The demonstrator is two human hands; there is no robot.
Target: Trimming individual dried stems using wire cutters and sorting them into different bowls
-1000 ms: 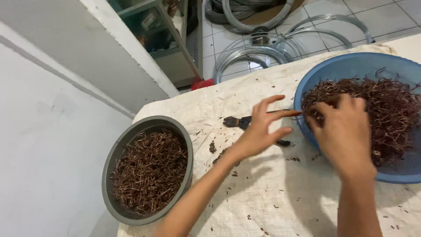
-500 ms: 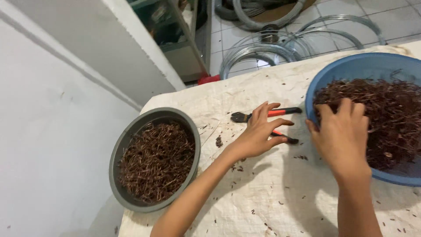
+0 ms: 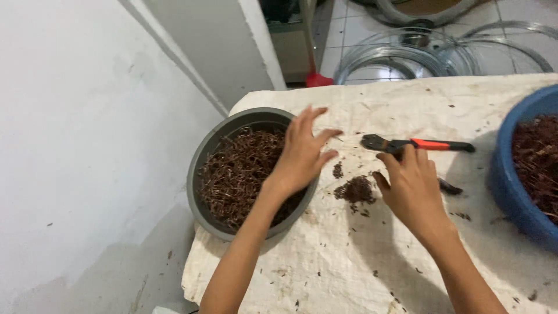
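My left hand (image 3: 302, 152) hovers with spread fingers over the right rim of a grey bowl (image 3: 204, 156) filled with brown twig-like bits (image 3: 232, 177). My right hand (image 3: 410, 189) rests on the white cloth (image 3: 360, 261), fingers loosely curled, beside a small pile of brown bits (image 3: 356, 189). Just beyond its fingertips lie pliers with red and black handles (image 3: 415, 144). A blue basin (image 3: 511, 192) holding more brown bits (image 3: 537, 163) sits at the right edge. Neither hand holds anything.
The cloth covers a table whose left edge drops off next to a white wall (image 3: 75, 145). Coils of wire (image 3: 430, 49) lie on the tiled floor beyond the table. Loose brown crumbs dot the cloth.
Both hands moved left, away from the blue basin. My left hand now reaches over the grey bowl, and a small pile of brown bits lies on the cloth.
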